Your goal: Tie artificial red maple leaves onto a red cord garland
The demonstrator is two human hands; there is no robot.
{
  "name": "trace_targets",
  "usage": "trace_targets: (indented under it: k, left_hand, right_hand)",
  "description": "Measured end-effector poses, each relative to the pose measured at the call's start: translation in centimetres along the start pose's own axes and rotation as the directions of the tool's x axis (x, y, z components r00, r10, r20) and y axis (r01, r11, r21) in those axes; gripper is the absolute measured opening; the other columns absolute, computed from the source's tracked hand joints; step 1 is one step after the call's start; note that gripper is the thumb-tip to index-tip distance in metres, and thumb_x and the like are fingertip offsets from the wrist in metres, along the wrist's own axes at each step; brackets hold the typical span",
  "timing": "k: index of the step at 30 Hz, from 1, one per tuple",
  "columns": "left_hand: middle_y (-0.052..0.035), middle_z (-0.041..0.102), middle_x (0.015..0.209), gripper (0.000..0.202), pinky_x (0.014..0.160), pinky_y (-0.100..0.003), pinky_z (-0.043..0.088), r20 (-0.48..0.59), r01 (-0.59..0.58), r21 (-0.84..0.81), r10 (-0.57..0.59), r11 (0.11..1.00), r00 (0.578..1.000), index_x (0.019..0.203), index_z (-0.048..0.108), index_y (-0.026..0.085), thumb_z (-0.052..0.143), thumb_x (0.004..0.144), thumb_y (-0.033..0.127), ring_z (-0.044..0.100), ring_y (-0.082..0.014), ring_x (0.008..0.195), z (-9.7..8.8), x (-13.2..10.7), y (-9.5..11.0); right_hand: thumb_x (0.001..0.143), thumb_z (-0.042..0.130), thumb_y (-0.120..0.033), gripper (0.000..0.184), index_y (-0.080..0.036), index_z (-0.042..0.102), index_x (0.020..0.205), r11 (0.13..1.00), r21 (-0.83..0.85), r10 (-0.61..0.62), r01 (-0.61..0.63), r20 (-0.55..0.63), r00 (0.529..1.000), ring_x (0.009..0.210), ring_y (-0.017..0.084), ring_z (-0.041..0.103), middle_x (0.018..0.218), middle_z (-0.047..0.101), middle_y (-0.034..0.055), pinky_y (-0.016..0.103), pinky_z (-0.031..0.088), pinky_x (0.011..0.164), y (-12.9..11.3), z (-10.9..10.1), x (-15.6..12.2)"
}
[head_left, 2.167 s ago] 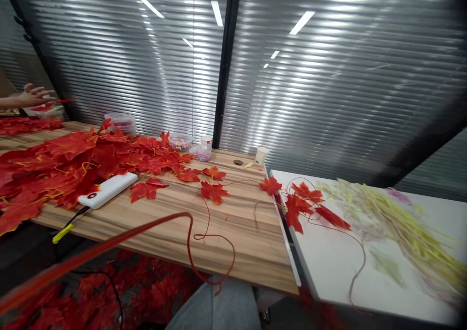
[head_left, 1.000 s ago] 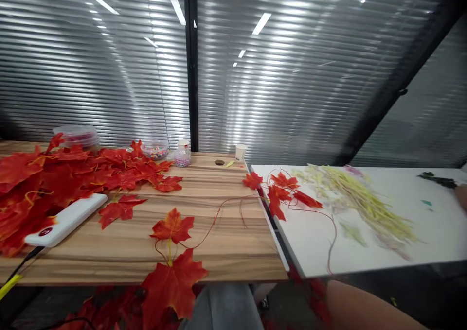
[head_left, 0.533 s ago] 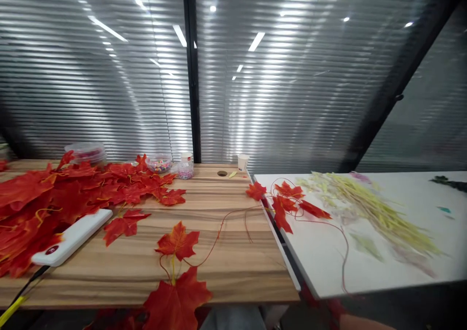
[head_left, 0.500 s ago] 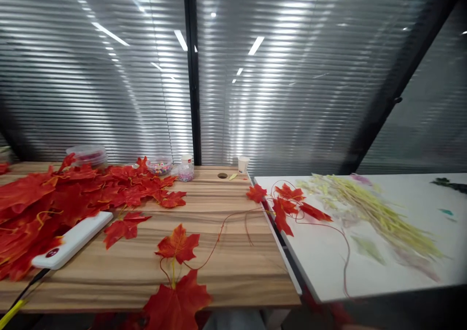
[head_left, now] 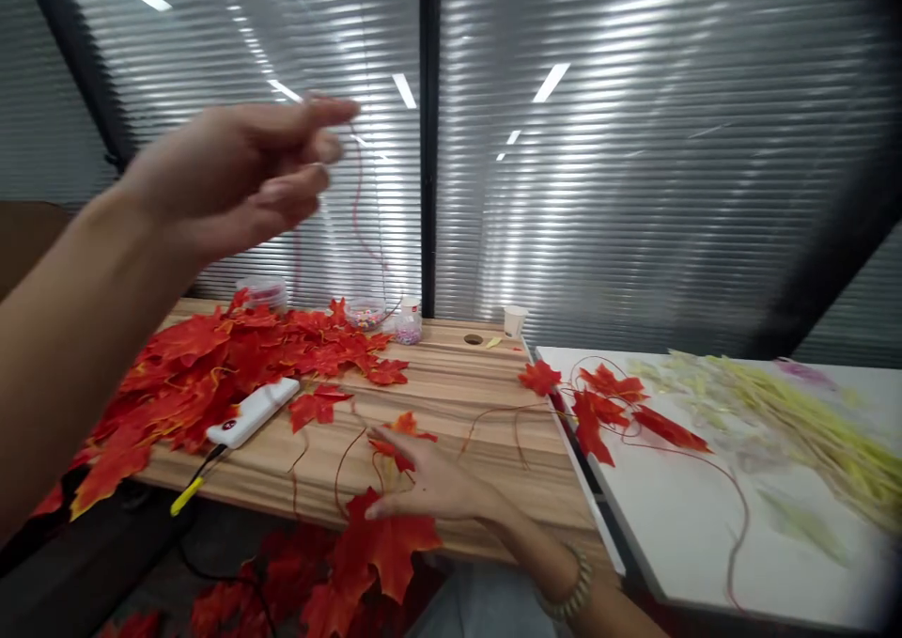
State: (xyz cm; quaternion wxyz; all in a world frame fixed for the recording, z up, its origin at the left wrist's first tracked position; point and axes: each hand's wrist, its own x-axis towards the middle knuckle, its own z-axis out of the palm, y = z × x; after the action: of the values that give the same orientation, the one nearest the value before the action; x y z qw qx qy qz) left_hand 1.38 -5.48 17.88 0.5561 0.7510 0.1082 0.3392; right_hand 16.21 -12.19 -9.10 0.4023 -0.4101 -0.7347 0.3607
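My left hand [head_left: 246, 173] is raised high at the left, in front of the blinds, with its fingers curled together. A thin red cord [head_left: 358, 187] hangs from its fingertips toward the table. Low over the table's front edge, my right hand [head_left: 441, 483] has its thumb and forefinger apart. Its thumb lies against a large red artificial maple leaf [head_left: 391, 539], which hangs over the edge. A smaller maple leaf [head_left: 409, 427] is partly hidden behind the right hand's fingers. Cord loops around these leaves on the wooden table [head_left: 451, 375].
A heap of red maple leaves [head_left: 190, 365] covers the table's left side, beside a white power strip [head_left: 257, 411] with a cable. Paper cups [head_left: 515, 320] and bead tubs [head_left: 366, 314] stand behind. More strung leaves [head_left: 596, 422] and yellow stems [head_left: 810, 412] lie on the white table [head_left: 687, 516].
Both hands have come into view, the left lifted with the cord and the right at the near leaves. The view has shifted, so the tables appear farther right.
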Motion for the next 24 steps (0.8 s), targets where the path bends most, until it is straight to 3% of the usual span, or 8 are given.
trace_targets:
  k: [3, 7, 9, 13, 16, 19, 21, 24]
  left_hand:
    - [0.004, 0.038, 0.069, 0.026, 0.043, -0.003, 0.016, -0.124, -0.019, -0.008, 0.018, 1.0, 0.992, 0.103, 0.038, 0.001, 0.016, 0.09, 0.004, 0.033, 0.008, 0.041, 1.7, 2.1, 1.2]
    - [-0.0014, 0.043, 0.09, 0.014, 0.047, -0.004, 0.027, -0.205, -0.054, -0.096, 0.033, 0.994, 0.978, 0.097, 0.033, 0.003, 0.023, 0.089, 0.007, 0.04, 0.0072, 0.05, 4.0, 5.9, 1.9]
    - [-0.0061, 0.045, 0.102, 0.018, 0.049, -0.007, 0.031, -0.241, -0.087, -0.09, 0.064, 0.992, 0.969, 0.102, 0.031, 0.001, 0.02, 0.088, 0.006, 0.048, 0.0041, 0.058, 4.7, 7.4, 1.9]
    - [-0.0157, 0.05, 0.109, 0.028, 0.061, -0.017, 0.043, -0.224, -0.076, -0.002, 0.073, 0.997, 0.972, 0.113, 0.028, -0.005, 0.024, 0.09, 0.012, 0.059, -0.0138, 0.087, 3.8, 8.2, 0.2]
    - [-0.0156, 0.059, 0.101, 0.044, 0.073, -0.031, 0.046, -0.038, 0.061, 0.091, -0.057, 0.994, 0.998, 0.114, 0.038, -0.001, 0.036, 0.089, 0.034, 0.06, -0.0203, 0.088, 1.5, 6.2, -3.2]
    - [-0.0142, 0.064, 0.092, 0.038, 0.083, -0.04, 0.043, 0.041, 0.183, 0.049, -0.185, 0.982, 0.982, 0.103, 0.053, 0.004, 0.042, 0.086, 0.036, 0.06, -0.0233, 0.087, -0.6, 2.5, -8.1]
    - [-0.0143, 0.063, 0.098, 0.034, 0.089, -0.042, 0.038, 0.042, 0.179, -0.055, -0.176, 0.982, 0.983, 0.102, 0.056, 0.009, 0.047, 0.084, 0.035, 0.057, -0.0244, 0.095, -1.0, -0.3, -11.9]
    - [-0.011, 0.052, 0.12, 0.035, 0.094, -0.041, 0.033, -0.08, 0.115, -0.237, -0.137, 0.965, 0.987, 0.115, 0.05, 0.019, 0.051, 0.082, 0.033, 0.046, -0.0238, 0.112, 0.0, -4.6, -17.6]
  right_hand:
    - [0.064, 0.066, -0.04, 0.051, -0.031, 0.054, 0.112, 0.988, 0.129, -0.088, 0.088, -0.003, 0.996, 0.103, 0.024, 0.055, 0.114, 0.057, 0.0029, 0.036, 0.047, 0.084, -2.5, 1.4, 2.2]
    - [0.063, 0.065, -0.044, 0.035, -0.024, 0.058, 0.09, 0.994, -0.065, -0.09, 0.084, -0.097, 0.991, 0.072, 0.025, 0.06, 0.082, 0.062, 0.003, 0.039, 0.047, 0.066, -5.6, 2.6, 4.7]
    - [0.072, 0.056, -0.042, 0.021, -0.021, 0.056, 0.077, 0.996, 0.029, -0.081, 0.084, -0.108, 0.991, 0.057, 0.02, 0.056, 0.066, 0.059, 0.0008, 0.036, 0.046, 0.062, -6.5, 2.9, 5.7]
    - [0.087, 0.031, -0.034, 0.032, -0.018, 0.051, 0.069, 0.974, 0.225, -0.032, 0.033, -0.007, 0.999, 0.044, 0.012, 0.054, 0.063, 0.061, 0.0016, 0.026, 0.046, 0.047, -7.8, 1.1, 6.4]
    - [0.089, 0.032, -0.03, 0.028, -0.015, 0.054, 0.082, 0.867, 0.497, 0.005, 0.029, -0.068, 0.998, 0.051, 0.01, 0.058, 0.069, 0.064, 0.0036, 0.023, 0.049, 0.052, -9.0, -2.6, 6.2]
    - [0.09, 0.035, -0.029, 0.027, -0.014, 0.056, 0.083, 0.808, 0.577, 0.007, 0.115, -0.205, 0.979, 0.055, 0.009, 0.06, 0.07, 0.065, 0.0057, 0.021, 0.051, 0.057, -10.3, -6.8, 6.2]
    - [0.09, 0.036, -0.026, 0.027, -0.013, 0.057, 0.081, 0.807, 0.565, 0.005, 0.175, -0.303, 0.953, 0.059, 0.008, 0.061, 0.072, 0.066, 0.0059, 0.019, 0.052, 0.061, -11.1, -9.1, 6.5]
    - [0.092, 0.033, -0.025, 0.031, -0.013, 0.058, 0.077, 0.819, 0.49, -0.027, 0.299, -0.488, 0.873, 0.069, 0.008, 0.062, 0.077, 0.066, 0.006, 0.019, 0.052, 0.068, -12.2, -12.3, 7.5]
